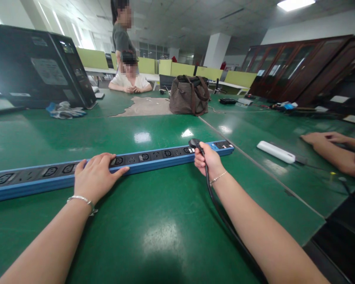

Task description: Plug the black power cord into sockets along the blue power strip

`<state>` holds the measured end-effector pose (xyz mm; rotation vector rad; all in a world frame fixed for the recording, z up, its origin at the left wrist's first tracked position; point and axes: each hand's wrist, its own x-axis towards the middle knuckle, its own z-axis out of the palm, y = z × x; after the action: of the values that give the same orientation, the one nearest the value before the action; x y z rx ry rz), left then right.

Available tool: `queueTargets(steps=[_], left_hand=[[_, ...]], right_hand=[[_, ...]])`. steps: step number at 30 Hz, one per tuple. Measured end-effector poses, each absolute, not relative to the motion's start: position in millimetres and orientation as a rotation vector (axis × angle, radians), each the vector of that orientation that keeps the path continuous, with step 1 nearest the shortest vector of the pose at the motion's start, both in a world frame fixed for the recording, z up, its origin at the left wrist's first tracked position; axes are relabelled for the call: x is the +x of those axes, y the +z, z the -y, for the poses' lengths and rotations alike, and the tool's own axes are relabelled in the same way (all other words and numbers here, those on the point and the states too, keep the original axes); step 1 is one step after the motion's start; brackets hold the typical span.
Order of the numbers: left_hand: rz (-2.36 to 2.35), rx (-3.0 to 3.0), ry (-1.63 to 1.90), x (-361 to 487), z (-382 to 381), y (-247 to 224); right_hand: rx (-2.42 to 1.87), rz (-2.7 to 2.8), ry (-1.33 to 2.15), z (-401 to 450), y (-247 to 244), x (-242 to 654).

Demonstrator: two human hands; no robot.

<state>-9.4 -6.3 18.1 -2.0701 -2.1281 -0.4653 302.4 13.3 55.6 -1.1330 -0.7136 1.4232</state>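
A long blue power strip (154, 165) with a row of black sockets lies across the green table, running out of view at the left. My left hand (97, 175) rests over its middle stretch, fingers on the far side and thumb along the near edge, gripping it. Closer to the strip's right end, my right hand (208, 159) is closed around a black power plug (194, 142). The plug is over the strip's sockets; whether its pins are inserted cannot be seen. From it a black cord (217, 205) trails down beneath my right forearm.
A white power strip (276, 152) lies at right, near another person's hands (328, 144). A brown bag (189, 96) stands at the back. Gloves (65, 110) lie beside a black computer case (41, 69) at left. Two people are across the table.
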Motion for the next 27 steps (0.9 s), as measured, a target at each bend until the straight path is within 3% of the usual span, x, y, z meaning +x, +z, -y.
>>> queueTargets(steps=[7, 27], left_hand=[[2.121, -2.085, -0.506, -9.2, 5.7, 17.7], [2.072, -2.084, -0.547, -9.8, 5.7, 15.4]], right_hand=[[-1.235, 0.647, 1.488, -20.4, 42.7, 263.6], [-1.546, 0.793, 1.389, -29.1, 44.3, 258.7]])
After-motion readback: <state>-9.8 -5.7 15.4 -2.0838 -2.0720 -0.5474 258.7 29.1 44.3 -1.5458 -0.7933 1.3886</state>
